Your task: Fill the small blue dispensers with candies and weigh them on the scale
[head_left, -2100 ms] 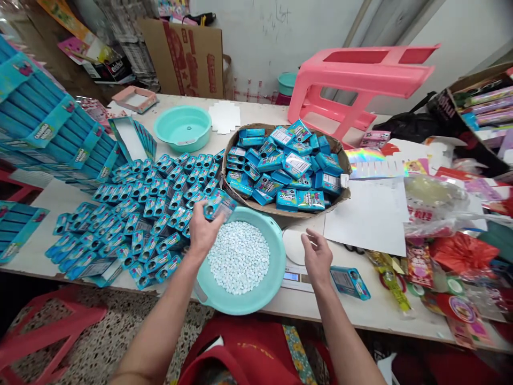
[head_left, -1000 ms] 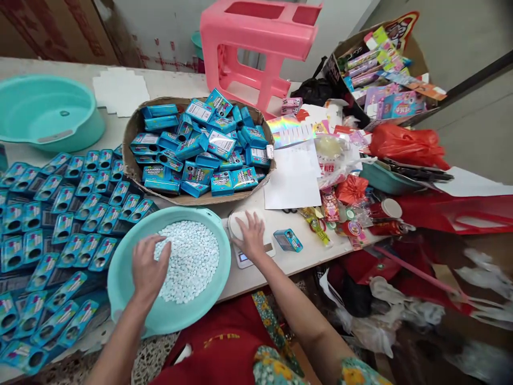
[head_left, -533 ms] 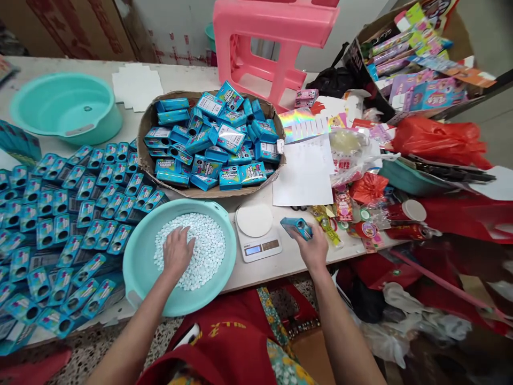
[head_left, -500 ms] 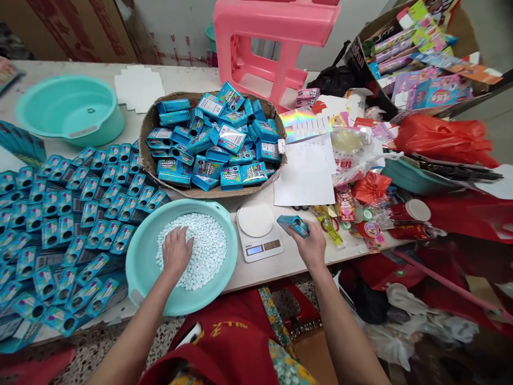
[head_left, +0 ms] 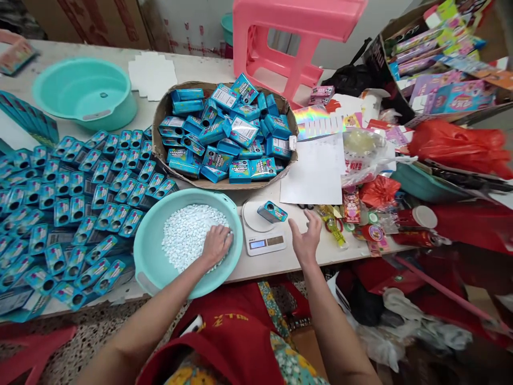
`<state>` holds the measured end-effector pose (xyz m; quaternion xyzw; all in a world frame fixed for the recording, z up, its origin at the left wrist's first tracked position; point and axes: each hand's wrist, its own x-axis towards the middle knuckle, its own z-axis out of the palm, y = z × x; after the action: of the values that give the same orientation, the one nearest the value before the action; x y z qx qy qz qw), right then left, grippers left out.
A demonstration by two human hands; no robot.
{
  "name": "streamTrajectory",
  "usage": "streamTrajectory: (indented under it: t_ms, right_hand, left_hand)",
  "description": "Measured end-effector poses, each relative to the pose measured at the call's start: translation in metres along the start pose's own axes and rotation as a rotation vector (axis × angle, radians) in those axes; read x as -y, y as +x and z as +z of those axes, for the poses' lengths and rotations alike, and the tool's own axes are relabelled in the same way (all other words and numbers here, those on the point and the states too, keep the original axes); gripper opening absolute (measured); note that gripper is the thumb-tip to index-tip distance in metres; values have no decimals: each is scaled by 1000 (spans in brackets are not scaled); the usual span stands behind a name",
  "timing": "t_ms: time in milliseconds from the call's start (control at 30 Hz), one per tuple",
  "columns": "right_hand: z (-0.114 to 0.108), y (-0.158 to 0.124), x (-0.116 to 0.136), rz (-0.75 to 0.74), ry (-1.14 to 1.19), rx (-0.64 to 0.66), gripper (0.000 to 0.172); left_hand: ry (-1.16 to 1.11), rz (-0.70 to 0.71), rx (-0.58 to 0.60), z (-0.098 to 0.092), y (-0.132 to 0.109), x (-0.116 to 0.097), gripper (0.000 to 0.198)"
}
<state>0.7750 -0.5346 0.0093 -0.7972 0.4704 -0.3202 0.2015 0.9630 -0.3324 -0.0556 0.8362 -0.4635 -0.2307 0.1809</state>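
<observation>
While the left hand [head_left: 217, 246] rests its fingers in small pale-blue pellets [head_left: 185, 231], their grip hidden, the right hand [head_left: 308, 240] has fingers apart, the blue rectangular box [head_left: 272, 212] at its ten o'clock on the white plastic scale [head_left: 250, 219]. Small pinches would probably spill least.

A blue printed box [head_left: 271, 212] lies on the scale [head_left: 253, 220]. Small whitish tablets [head_left: 184, 230] sit loose in the turquoise tub [head_left: 147, 240].
</observation>
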Motion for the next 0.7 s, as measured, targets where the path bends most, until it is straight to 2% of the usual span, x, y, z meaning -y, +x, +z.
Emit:
streamTrajectory:
  t_ms: [100,167,233,300,367,433,500,567,600,700]
  right_hand:
    - [-11,-12,-13,112,27,-10,47]
    - [-12,-16,-18,166,66,2,44]
    - [-11,-18,-19,185,101,14,40]
    - [-9,-16,-17,181,126,17,37]
    - [-4,-13,-12,170,150,22,36]
    - [3,-9,-8,154,180,50,38]
    - [14,-4,-5,125,191,97,50]
    - [27,2,-3,92,178,152,62]
    - [33,5,-1,80,176,187,62]
    - [40,14,10,65,216,262,45]
  left_hand:
    - [19,77,219,-3,-34,8,33]
    - [11,8,301,-10,-47,19,28]
    - [-97,-95,312,-21,-53,31,23]
    - [-375,-237,277,-35,-53,40,26]
    - [-774,-389,241,-49,-51,48,29]
    - [-1173,-458,189,-61,-49,52,29]
    - [-1472,-489,98,-67,-45,53,30]
    - [-1632,-584,-2,-67,-38,51,30]
    - [-1668,-640,-41,-66,-34,50,30]
    - [-1700,-677,-142,-62,-19,49,32]
